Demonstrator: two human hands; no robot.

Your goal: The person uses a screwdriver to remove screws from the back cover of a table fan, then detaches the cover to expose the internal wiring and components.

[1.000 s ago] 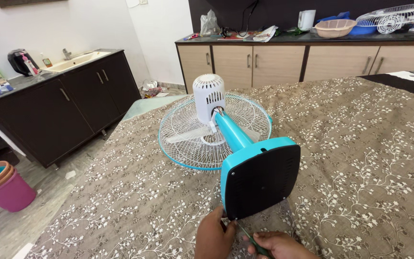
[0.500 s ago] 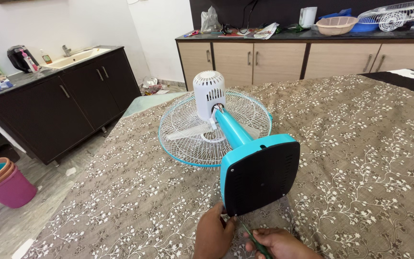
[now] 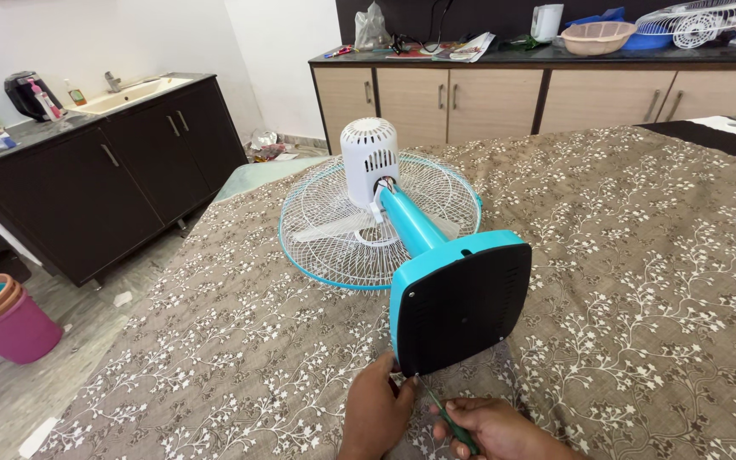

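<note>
A turquoise table fan (image 3: 402, 230) lies on the floral brown bedspread (image 3: 641, 281) near the bed's near edge, its white wire grille (image 3: 334, 234) flat on the cloth toward the left edge and its square base (image 3: 462, 302) tipped up, the black underside facing the camera. The left hand (image 3: 376, 417) rests on the bedspread with its fingers touching the base's lower left corner. Just beside it, the right hand (image 3: 496, 430) is closed around a green-handled screwdriver (image 3: 449, 419), whose tip points up at that same corner.
</note>
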